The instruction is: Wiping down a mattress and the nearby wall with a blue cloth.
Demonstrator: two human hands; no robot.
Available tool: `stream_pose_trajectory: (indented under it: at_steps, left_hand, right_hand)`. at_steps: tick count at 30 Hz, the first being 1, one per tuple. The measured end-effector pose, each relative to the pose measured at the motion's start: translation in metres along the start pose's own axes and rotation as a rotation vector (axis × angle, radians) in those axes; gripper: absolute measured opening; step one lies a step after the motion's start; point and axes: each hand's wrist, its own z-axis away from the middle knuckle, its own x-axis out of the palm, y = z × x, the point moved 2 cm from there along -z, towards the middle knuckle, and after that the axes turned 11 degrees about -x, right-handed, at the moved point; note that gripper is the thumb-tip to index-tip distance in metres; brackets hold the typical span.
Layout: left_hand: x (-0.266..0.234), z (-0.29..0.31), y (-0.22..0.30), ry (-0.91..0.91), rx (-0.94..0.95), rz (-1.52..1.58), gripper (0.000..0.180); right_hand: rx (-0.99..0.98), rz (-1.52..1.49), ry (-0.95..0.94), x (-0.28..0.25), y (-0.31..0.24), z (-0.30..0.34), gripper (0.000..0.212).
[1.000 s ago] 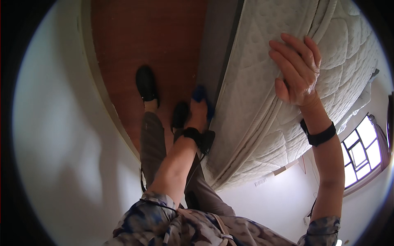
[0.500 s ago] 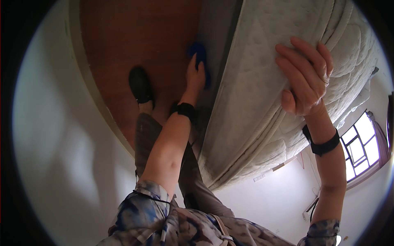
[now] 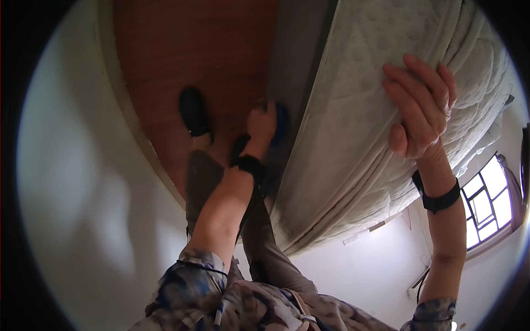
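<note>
Well — cloth [image 3: 282,123] against left hand [image 3: 261,125]

Dim, window [image 3: 483,206] glare, blurry L hand [image 3: 261,126]

Left arm [image 3: 218,215] stretched forward and downward, left hand [image 3: 261,126] curled and blurred by motion, its fingers partly hidden, right arm [image 3: 448,234] extended forward at the right, angled inward, right hand [image 3: 420,110] loosely spread, fingers gently bent, thumb held apart
</note>
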Motion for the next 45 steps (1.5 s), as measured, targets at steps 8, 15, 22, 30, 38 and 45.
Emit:
stream_pose_trajectory:
  at_steps: [8,15,22,30,38,45]
  left_hand:
    - [-0.052,-0.061,0.153,-0.131,0.189,0.689,0.060]
    - [-0.017,0.041,0.081,0.060,0.217,0.396,0.046]
    - [0.012,0.102,0.012,-0.020,0.139,0.158,0.062]
    - [-0.005,0.049,0.059,-0.093,0.480,0.104,0.065]
    - [-0.039,-0.043,0.207,0.269,0.701,0.079,0.058]
    - [-0.044,-0.053,0.222,0.253,0.546,0.078,0.038]
  right_hand:
    - [0.004,-0.003,0.013,0.004,-0.005,0.009,0.039]
    - [0.011,0.009,0.003,0.005,-0.005,0.006,0.037]
    - [0.023,-0.013,0.004,0.006,-0.006,0.005,0.036]
    - [0.035,-0.051,0.024,0.012,-0.006,0.027,0.038]
    - [0.052,-0.075,0.014,0.019,-0.015,0.042,0.036]
    - [0.044,-0.081,0.023,0.023,-0.022,0.049,0.033]
